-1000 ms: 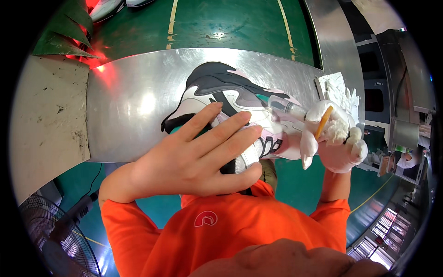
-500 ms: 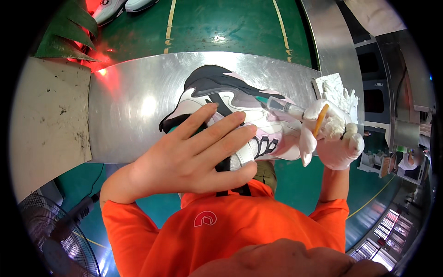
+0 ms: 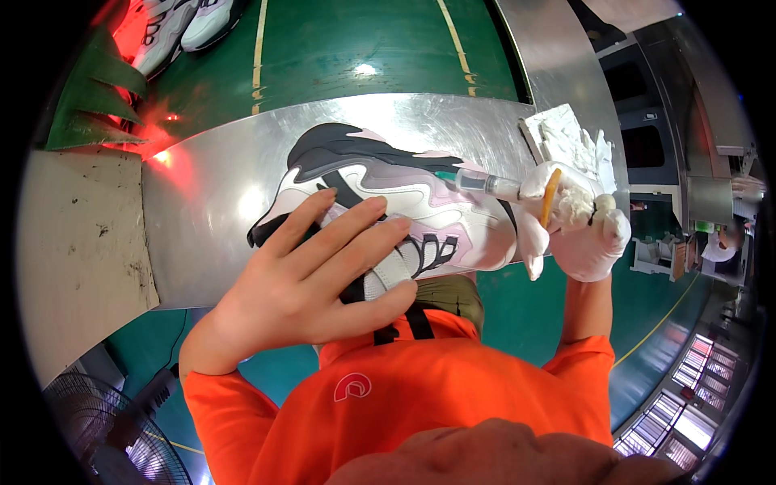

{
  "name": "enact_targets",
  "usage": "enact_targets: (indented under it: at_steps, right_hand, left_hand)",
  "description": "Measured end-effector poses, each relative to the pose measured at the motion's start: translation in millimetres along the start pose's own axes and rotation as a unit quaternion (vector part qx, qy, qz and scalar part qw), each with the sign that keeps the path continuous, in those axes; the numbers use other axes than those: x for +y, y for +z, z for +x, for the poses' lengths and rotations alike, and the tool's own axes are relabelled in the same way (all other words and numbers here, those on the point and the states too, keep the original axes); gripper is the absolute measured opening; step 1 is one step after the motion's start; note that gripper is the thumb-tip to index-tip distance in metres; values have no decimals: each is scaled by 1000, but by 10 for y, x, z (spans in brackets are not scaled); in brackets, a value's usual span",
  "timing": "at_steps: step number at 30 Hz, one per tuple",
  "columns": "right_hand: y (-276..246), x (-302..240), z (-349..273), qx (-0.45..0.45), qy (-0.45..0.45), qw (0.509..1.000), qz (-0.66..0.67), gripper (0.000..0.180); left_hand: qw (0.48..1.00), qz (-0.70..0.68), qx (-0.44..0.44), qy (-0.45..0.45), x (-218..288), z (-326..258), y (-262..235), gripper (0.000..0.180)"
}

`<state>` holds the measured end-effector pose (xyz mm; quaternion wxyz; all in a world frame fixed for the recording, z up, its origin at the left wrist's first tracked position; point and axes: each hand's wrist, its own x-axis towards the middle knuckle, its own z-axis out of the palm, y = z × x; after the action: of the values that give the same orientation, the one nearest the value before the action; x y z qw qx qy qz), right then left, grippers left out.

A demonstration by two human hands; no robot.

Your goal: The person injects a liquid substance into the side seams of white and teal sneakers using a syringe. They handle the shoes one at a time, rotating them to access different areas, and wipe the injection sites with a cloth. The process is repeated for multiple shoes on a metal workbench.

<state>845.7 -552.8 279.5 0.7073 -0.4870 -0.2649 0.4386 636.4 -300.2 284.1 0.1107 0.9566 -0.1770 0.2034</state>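
A white, pink and black sneaker (image 3: 388, 194) lies on its side on a shiny metal table (image 3: 210, 218). My bare left hand (image 3: 315, 279) rests flat on the shoe's lower side with fingers spread, pressing it down. My right hand (image 3: 578, 222), in a white glove, grips a syringe-like glue applicator (image 3: 485, 184) whose tip touches the shoe's upper edge. The same hand also holds a thin orange stick (image 3: 550, 198) and a wad of white cloth.
A white smeared pad (image 3: 562, 133) lies on the table behind my right hand. More sneakers (image 3: 182, 28) sit at the top left on a green floor, beside a red glow. A fan (image 3: 105, 432) stands at lower left. Machinery fills the right side.
The shoe has shifted slightly on the table under my left hand. My right hand has moved the applicator tip along the shoe's edge.
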Motion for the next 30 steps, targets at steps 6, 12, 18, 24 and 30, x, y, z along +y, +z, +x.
enact_targets:
  at_steps: [6,12,18,24,30]
  right_hand:
    - [-27,22,-152,25,-8,999,30,49]
    - [-65,57,-319,46,-21,996,69,60]
    - [-119,119,-481,61,-31,993,97,71]
    - [-176,224,-599,66,-35,989,128,82]
    - [-296,444,-702,59,-82,978,182,83]
  left_hand:
    - [1000,-11,-20,-13,30,57,-50,33]
    - [1000,0,-16,-24,44,39,-5,26]
    - [998,-14,-49,-34,83,131,-79,26]
    - [997,2,-60,-43,124,203,-103,24]
    - [996,24,-66,-52,229,193,-50,22]
